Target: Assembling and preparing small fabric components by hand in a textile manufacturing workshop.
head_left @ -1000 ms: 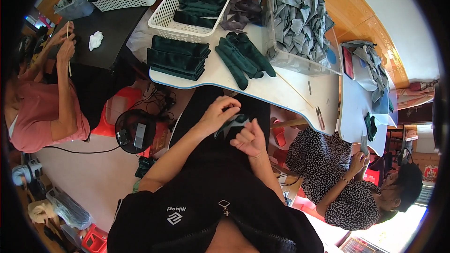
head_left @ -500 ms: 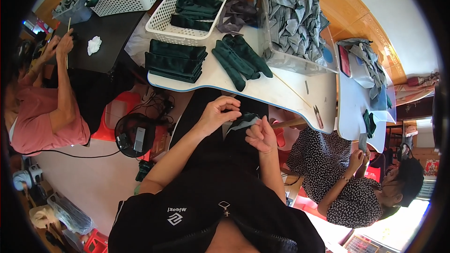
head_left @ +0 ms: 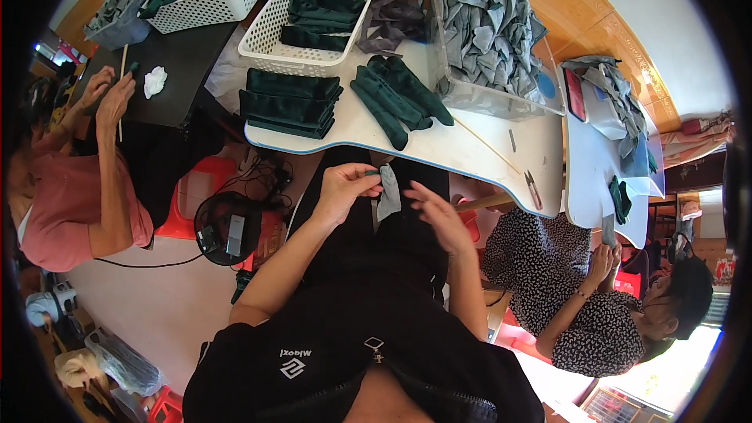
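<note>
Above my lap, my left hand (head_left: 348, 190) pinches the upper end of a small fabric piece (head_left: 389, 193). Its grey side faces up and it hangs down as a narrow strip, with a bit of dark green at the fingertips. Just right of it, my right hand (head_left: 440, 219) is apart from the cloth, fingers spread and holding nothing. On the white table ahead lie several dark green velvet tubes (head_left: 392, 102) and a neat stack of dark green velvet pieces (head_left: 288, 102).
A white basket (head_left: 252, 45) of green pieces and a clear bin (head_left: 493, 100) of grey pieces stand behind. A thin stick (head_left: 489, 145) and thread snips (head_left: 533, 189) lie at the table's right. Co-workers sit left (head_left: 86, 211) and right (head_left: 603, 313). A fan (head_left: 227, 223) stands left.
The fabric, held between both hands before, now hangs from my left hand with its grey side showing. My right hand has let go and its fingers have spread.
</note>
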Demonstrator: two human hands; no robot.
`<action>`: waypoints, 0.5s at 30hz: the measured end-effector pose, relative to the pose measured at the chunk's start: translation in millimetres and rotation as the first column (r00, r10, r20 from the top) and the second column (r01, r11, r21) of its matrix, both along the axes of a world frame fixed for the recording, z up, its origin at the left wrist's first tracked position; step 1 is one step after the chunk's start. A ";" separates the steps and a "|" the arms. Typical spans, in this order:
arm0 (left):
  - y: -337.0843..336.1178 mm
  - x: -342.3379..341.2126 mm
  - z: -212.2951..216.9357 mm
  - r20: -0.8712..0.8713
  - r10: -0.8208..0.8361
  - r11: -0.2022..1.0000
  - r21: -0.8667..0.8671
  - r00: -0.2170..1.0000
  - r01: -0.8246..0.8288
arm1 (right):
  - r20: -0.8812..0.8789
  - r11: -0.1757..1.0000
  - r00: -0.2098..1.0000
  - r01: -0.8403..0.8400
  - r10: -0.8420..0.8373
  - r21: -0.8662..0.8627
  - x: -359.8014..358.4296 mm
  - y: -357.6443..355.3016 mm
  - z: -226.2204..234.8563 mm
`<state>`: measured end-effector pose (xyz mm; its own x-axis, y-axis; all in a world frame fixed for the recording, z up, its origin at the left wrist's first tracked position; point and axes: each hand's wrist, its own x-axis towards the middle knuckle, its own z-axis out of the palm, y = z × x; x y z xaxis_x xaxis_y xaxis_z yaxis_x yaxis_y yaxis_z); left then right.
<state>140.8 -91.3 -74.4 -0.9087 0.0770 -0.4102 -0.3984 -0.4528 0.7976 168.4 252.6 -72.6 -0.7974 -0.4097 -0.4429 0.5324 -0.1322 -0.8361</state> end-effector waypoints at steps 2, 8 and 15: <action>7.6 -1.7 2.4 0.034 0.026 0.995 0.094 0.999 -0.029 | -0.081 1.000 0.997 -0.019 0.018 -0.002 12.7 -50.9 13.5; -9.7 -10.9 14.3 -0.090 0.020 0.991 -0.131 0.996 -0.032 | 0.348 0.838 0.881 0.435 -0.321 -0.330 -0.7 1.2 14.4; 16.0 -0.3 71.8 -0.250 -0.363 0.836 -0.513 0.897 0.195 | 0.353 0.879 0.918 0.313 -0.182 -0.360 -22.1 -5.9 24.3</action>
